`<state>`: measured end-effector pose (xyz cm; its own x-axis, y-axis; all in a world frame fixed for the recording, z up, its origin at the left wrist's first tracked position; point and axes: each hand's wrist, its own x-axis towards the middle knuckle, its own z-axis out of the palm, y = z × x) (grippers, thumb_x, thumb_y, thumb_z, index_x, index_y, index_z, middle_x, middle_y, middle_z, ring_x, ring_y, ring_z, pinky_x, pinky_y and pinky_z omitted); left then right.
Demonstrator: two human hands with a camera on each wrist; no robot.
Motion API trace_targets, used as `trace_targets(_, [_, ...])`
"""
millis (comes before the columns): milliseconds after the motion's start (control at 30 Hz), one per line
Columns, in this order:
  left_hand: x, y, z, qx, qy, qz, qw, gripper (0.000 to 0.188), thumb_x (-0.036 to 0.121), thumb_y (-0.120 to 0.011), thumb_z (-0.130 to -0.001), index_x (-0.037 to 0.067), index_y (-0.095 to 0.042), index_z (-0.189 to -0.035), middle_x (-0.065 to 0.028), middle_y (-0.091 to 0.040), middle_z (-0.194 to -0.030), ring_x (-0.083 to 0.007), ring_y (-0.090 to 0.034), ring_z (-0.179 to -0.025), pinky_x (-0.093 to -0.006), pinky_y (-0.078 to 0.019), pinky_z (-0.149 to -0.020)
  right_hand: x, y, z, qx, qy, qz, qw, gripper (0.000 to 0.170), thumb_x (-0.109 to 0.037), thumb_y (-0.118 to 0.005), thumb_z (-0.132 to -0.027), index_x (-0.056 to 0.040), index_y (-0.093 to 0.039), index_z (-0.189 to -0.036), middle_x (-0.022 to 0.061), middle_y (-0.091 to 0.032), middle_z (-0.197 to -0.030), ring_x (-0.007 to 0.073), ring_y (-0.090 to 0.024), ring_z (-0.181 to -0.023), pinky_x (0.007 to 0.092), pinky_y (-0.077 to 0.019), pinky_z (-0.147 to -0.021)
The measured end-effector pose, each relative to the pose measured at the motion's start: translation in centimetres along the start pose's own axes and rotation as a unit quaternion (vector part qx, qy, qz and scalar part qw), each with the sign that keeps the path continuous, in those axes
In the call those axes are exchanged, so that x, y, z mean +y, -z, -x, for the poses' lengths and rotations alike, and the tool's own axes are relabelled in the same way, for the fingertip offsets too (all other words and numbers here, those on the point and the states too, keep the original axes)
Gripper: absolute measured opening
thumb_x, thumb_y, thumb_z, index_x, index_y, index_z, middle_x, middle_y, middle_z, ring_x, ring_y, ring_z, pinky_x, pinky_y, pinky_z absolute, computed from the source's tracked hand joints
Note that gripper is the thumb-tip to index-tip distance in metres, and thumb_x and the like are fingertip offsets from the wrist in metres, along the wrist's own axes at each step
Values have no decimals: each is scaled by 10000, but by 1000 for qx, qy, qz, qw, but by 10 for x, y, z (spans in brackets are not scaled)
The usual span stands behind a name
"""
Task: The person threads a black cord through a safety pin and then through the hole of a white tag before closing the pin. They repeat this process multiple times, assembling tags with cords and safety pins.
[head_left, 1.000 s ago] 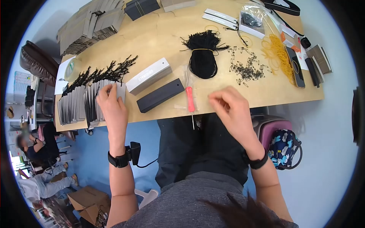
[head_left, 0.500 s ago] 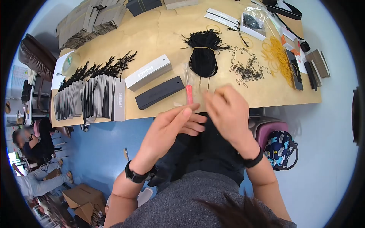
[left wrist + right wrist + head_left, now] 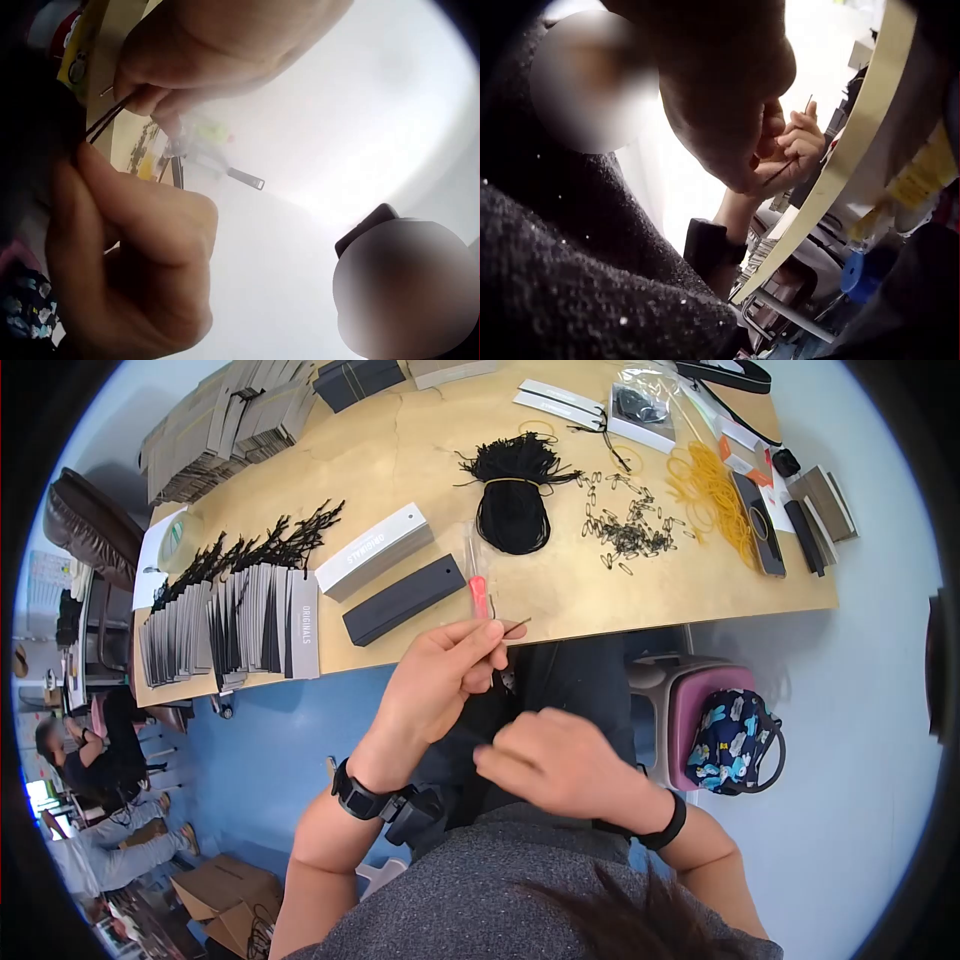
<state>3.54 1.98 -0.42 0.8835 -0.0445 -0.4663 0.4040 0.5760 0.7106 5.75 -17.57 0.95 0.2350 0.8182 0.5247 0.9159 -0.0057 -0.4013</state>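
Observation:
My left hand (image 3: 435,670) pinches a thin black cord (image 3: 106,124) between thumb and forefinger at the table's front edge, a short end sticking out past the fingertips. Lower and closer to the body, the right hand (image 3: 550,760) has its fingers curled, slightly blurred. The left wrist view shows the cord stretched down to the right fingertips, which pinch it. Beyond the hands lies a red-handled screwdriver (image 3: 479,595), partly hidden by the left hand. A banded bundle of black cords (image 3: 514,515) rests further back on the table.
Left of the screwdriver lie a black stack (image 3: 405,600) and a white stack of tags (image 3: 372,555). A row of grey tags (image 3: 260,625) with black cords stands at the left. Small dark pins (image 3: 635,535) and yellow rubber bands (image 3: 712,495) lie at the right, near a phone (image 3: 758,525).
The left hand has come from the grey tags to the table's front edge and now pinches the cord. The right hand has drawn back from the table toward the body.

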Motion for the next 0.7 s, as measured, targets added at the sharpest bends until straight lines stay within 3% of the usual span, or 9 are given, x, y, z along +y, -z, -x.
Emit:
trace_targets(100, [-1,-5,11,22,-22,-58,998,314,196,-611,-1016,-72,-673,-1167,8,-597,-789,-50,-417,-635,-207,-338,-578,21,17,-7,90,-109,17,990,300,-119,-745,-781,-75,-664,-1067,69,-574,-856,249,-617,-716,364,-505,-603])
trace_targets(167, [0,-9,21,36,-31,-98,994,308,195,-615,-1013,-71,-688,-1150,13,-589,-772,-48,-413,-633,-201,-331,-575,31,39,-19,57,-235,-86,966,261,-113,-746,-814,-75,-668,-1060,70,-573,-826,268,-625,-730,376,-514,-623])
trace_targets(267, [2,-9,30,12,-6,-111,994,311,189,-629,-1003,-69,-690,-1166,17,-581,-767,-50,-414,-640,-195,-330,-579,42,35,-16,10,-223,-148,963,175,-120,-732,-853,-71,-671,-1010,78,-579,-850,281,-635,-747,370,-515,-634])
trace_targets(367, [4,-11,38,6,10,-126,992,286,204,-644,-998,-14,-725,-1164,22,-596,-790,-35,-441,-691,-183,-347,-600,48,36,-12,-39,-200,-120,972,120,-116,-725,-865,-61,-658,-948,86,-588,-907,275,-641,-759,359,-520,-654])
trace_targets(433, [6,-14,43,-17,-16,-248,968,270,204,-642,-999,-2,-736,-1147,6,-630,-842,-55,-494,-743,-203,-403,-668,48,34,-12,-35,-200,-144,968,100,-103,-718,-870,-57,-648,-926,86,-588,-940,270,-640,-759,357,-520,-656])
trace_targets(467, [6,-15,45,-17,-15,-248,968,270,204,-642,-999,-2,-736,-1147,6,-630,-842,-55,-494,-743,-203,-403,-668,47,34,-11,-28,-202,-167,965,86,-90,-711,-875,-53,-639,-903,86,-588,-973,264,-639,-758,356,-519,-658])
trace_targets(533, [5,-18,46,-32,-62,-302,951,238,192,-640,-997,17,-744,-1121,-14,-660,-891,-79,-541,-794,-241,-444,-733,46,33,-11,-19,-207,-198,958,97,-81,-712,-875,-50,-636,-927,82,-585,-988,243,-637,-760,350,-517,-658])
trace_targets(700, [4,-15,47,-30,-71,-322,943,190,116,-634,-978,-6,-750,-1066,15,-604,-858,-70,-503,-798,-233,-405,-715,43,40,-15,-31,-252,-276,927,173,-55,-713,-874,-39,-621,-1020,73,-570,-1023,180,-626,-772,323,-509,-661])
